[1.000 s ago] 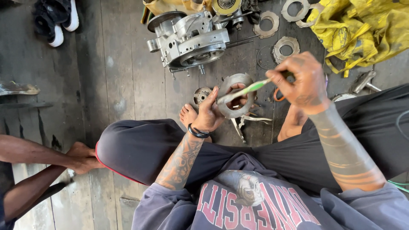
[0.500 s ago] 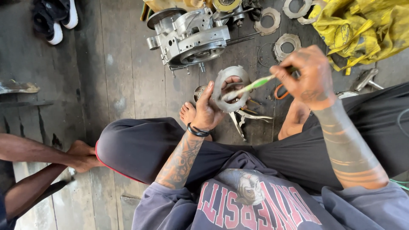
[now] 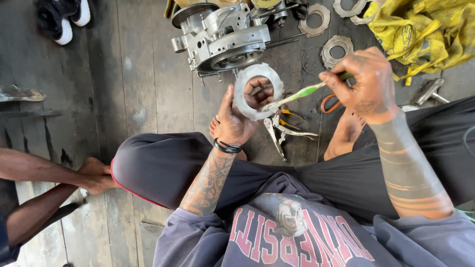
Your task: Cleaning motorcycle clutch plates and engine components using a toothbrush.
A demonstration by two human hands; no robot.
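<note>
My left hand (image 3: 236, 118) holds up a flat metal ring plate (image 3: 257, 91) with notched edges, fingers through its hole. My right hand (image 3: 363, 81) grips a green and white toothbrush (image 3: 302, 94); its bristle end touches the ring's lower right rim. I sit cross-legged on a dark wooden floor, black trousers over my knees. Pliers (image 3: 284, 131) lie on the floor just under the ring.
A grey engine casing (image 3: 222, 37) lies ahead on the floor, with several more ring plates (image 3: 336, 49) beside it. A yellow cloth (image 3: 420, 29) is bunched at the top right. Shoes (image 3: 64, 17) sit top left. Another person's arm and foot (image 3: 94, 175) reach in from the left.
I have brought the ring and the brush up closer to me. The brush head has moved along the ring's rim.
</note>
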